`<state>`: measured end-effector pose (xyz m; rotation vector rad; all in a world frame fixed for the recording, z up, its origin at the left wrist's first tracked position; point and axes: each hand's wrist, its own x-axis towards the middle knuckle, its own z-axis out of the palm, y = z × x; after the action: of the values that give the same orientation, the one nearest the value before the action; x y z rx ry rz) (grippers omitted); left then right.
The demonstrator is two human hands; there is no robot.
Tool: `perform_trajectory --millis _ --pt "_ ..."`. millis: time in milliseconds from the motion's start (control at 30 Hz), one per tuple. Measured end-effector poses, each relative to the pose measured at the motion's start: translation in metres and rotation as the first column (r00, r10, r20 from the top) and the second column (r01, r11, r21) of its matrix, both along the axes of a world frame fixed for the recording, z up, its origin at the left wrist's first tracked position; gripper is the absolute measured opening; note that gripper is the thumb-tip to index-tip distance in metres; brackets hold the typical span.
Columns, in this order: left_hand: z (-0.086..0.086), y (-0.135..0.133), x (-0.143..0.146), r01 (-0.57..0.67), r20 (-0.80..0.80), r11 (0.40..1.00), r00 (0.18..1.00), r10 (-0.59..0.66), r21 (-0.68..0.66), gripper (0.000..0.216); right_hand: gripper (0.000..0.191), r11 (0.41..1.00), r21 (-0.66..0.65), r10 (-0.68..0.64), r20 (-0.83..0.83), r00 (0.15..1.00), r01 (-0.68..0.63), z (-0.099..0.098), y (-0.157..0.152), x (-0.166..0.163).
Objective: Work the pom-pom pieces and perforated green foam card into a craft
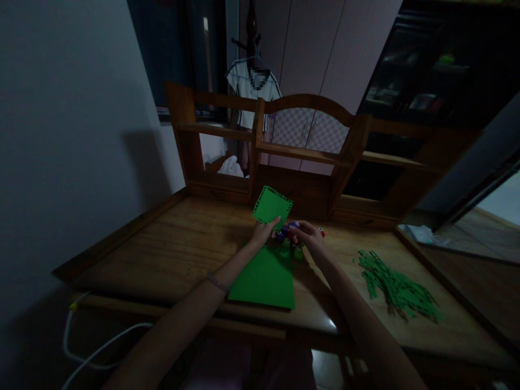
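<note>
In our left hand (264, 234) we pinch a small green card (273, 206) edged with holes, at twelve o'clock from the larger green sheet (264, 279) on the surface (182, 238). Our right hand (305, 233) grasps a purple-and-red tool (292, 225) beside the card's lower corner, at one o'clock. Two green objects (298, 253) sit just below; green scraps (396, 290) lie at three.

From here I note a green card (272, 205) with a perforated border, green sheet (264, 281), green scraps (400, 291), brown wood-grained bench (162, 244), pink-checked doors (289, 130).
</note>
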<state>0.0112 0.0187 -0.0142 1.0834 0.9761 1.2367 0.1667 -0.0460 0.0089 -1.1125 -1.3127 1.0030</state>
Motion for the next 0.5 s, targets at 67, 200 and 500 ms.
perform_trajectory --millis 67,200,500 --pt "0.0003 -0.0003 -0.0003 0.004 0.003 1.0 1.0 -0.004 -0.008 0.03 0.038 1.0 -0.01 0.002 -0.001 1.0 -0.002 0.0004 -0.0005 -0.0002" --pt "0.0019 -0.0012 -0.0003 -0.006 -0.008 1.0 1.0 0.006 -0.015 0.029 0.037 1.0 -0.01 0.008 -0.009 1.0 -0.009 0.0002 -0.0006 -0.0005" --pt "0.0051 -0.0035 -0.0011 -0.008 -0.012 1.0 1.0 0.008 0.01 0.027 0.037 1.0 -0.016 0.027 0.0 1.0 -0.027 0.0029 -0.0011 -0.0009"
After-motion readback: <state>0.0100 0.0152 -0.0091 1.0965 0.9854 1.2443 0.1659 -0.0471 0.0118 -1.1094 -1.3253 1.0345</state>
